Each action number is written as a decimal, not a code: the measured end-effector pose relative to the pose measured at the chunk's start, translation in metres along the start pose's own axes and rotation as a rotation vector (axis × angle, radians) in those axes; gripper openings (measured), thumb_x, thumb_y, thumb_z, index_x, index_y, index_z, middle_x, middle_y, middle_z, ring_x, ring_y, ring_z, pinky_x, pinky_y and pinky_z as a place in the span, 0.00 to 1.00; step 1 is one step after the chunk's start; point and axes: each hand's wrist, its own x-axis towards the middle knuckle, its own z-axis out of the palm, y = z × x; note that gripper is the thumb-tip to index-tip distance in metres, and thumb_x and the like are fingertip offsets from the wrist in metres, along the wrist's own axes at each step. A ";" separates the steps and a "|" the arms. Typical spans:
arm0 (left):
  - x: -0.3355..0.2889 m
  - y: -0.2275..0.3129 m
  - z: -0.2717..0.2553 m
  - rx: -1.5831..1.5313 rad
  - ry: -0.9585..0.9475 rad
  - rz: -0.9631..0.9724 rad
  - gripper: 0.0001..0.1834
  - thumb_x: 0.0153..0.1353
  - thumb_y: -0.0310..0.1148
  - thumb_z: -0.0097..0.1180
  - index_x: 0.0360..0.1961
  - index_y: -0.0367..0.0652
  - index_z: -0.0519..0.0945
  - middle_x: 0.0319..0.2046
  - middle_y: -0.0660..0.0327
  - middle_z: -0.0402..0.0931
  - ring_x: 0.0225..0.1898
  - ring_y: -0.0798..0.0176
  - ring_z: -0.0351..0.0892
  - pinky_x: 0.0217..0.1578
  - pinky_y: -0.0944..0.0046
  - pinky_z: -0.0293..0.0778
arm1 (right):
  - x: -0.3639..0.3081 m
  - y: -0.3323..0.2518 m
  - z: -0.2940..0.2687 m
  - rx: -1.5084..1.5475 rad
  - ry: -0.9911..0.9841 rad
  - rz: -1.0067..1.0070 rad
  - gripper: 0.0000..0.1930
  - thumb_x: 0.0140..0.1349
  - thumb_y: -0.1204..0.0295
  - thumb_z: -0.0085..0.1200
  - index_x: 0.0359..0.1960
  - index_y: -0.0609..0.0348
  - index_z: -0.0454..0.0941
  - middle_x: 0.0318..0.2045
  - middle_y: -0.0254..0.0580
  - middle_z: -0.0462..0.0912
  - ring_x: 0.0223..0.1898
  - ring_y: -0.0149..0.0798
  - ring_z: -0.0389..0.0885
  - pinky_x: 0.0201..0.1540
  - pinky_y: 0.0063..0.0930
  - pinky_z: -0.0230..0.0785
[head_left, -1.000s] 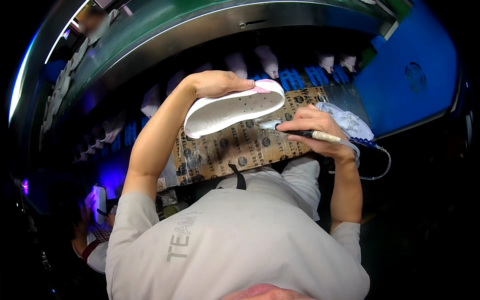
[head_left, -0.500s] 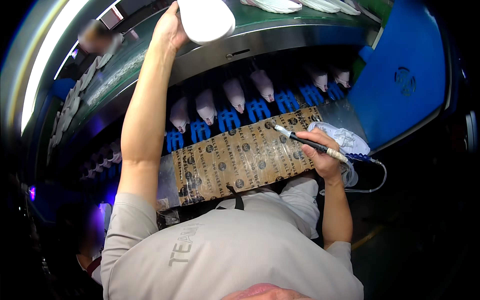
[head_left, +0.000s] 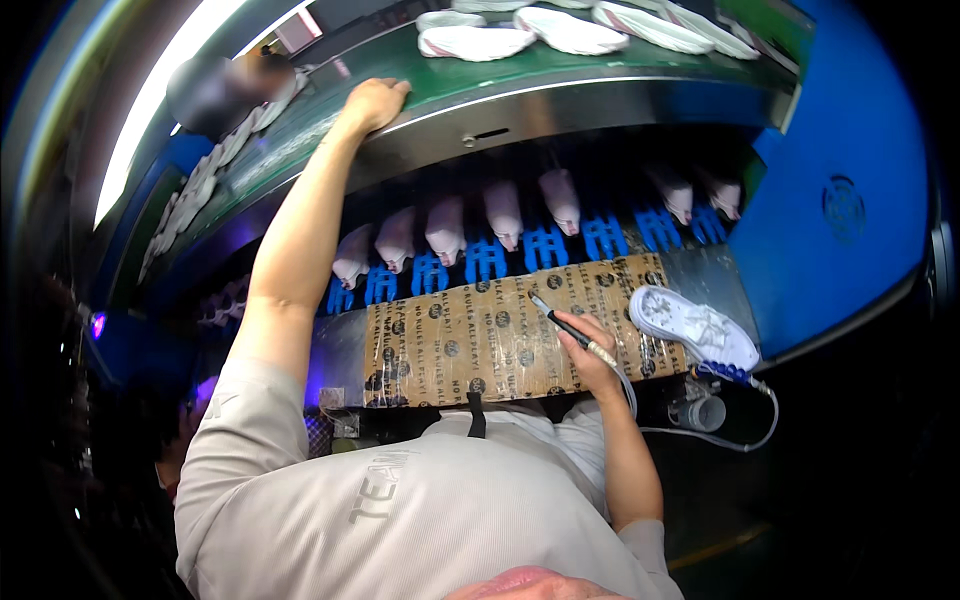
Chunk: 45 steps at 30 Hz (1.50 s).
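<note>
At the rim of the green conveyor belt (head_left: 480, 76), my left hand (head_left: 378, 104) rests with its fingers curled, and nothing shows in them. White shoe soles (head_left: 570, 32) lie on the belt to its right. My right hand (head_left: 592, 362) grips a slim black-handled brush (head_left: 572, 329) like a pen, its pale tip pointing up and left above the ledge. A thin clear hose trails from beneath this hand. To the right of it, a white laced shoe (head_left: 694, 328) lies on the ledge, toe toward the lower right.
Brown printed paper under clear film covers the metal ledge (head_left: 470, 345). Behind it hang several pale shoe uppers (head_left: 504, 215) above blue holders (head_left: 545, 248). A blue machine panel (head_left: 850, 170) bounds the right side. A cup (head_left: 703, 412) sits below the ledge; another person is at far left.
The white piece has left my left hand, which has come down onto the belt edge. My right hand has drawn left with the brush, exposing more of the shoe. The view has shifted.
</note>
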 end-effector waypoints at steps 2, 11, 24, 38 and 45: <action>-0.004 0.009 -0.001 0.039 0.033 -0.006 0.30 0.72 0.51 0.39 0.57 0.39 0.82 0.58 0.42 0.78 0.63 0.41 0.75 0.65 0.49 0.68 | 0.003 0.016 0.014 -0.019 -0.023 -0.021 0.15 0.62 0.79 0.62 0.51 0.64 0.85 0.34 0.44 0.82 0.35 0.38 0.80 0.39 0.29 0.71; -0.002 0.008 0.008 0.024 0.048 -0.085 0.31 0.72 0.53 0.40 0.62 0.42 0.79 0.61 0.43 0.76 0.64 0.40 0.73 0.67 0.49 0.67 | -0.009 0.051 0.039 0.011 -0.090 0.109 0.16 0.63 0.79 0.60 0.52 0.63 0.84 0.42 0.46 0.84 0.43 0.41 0.82 0.48 0.30 0.72; -0.007 -0.004 -0.001 -0.032 -0.041 -0.075 0.31 0.72 0.53 0.40 0.62 0.43 0.79 0.60 0.43 0.77 0.64 0.37 0.73 0.65 0.44 0.67 | -0.006 0.043 0.044 -0.050 -0.084 0.074 0.16 0.65 0.78 0.57 0.53 0.66 0.83 0.41 0.48 0.84 0.43 0.42 0.82 0.49 0.31 0.73; -0.037 -0.312 -0.040 0.204 0.036 -0.908 0.37 0.69 0.50 0.47 0.75 0.43 0.63 0.76 0.40 0.50 0.77 0.34 0.48 0.72 0.32 0.47 | 0.002 0.044 0.047 -0.108 -0.114 0.176 0.15 0.62 0.78 0.57 0.50 0.69 0.83 0.42 0.48 0.83 0.45 0.45 0.82 0.52 0.34 0.72; -0.060 -0.458 -0.050 0.479 0.117 -0.944 0.36 0.66 0.43 0.46 0.76 0.49 0.60 0.76 0.39 0.48 0.76 0.29 0.49 0.68 0.26 0.47 | 0.002 0.048 0.042 -0.206 -0.101 0.193 0.16 0.62 0.72 0.60 0.49 0.69 0.83 0.37 0.45 0.82 0.37 0.40 0.79 0.43 0.32 0.71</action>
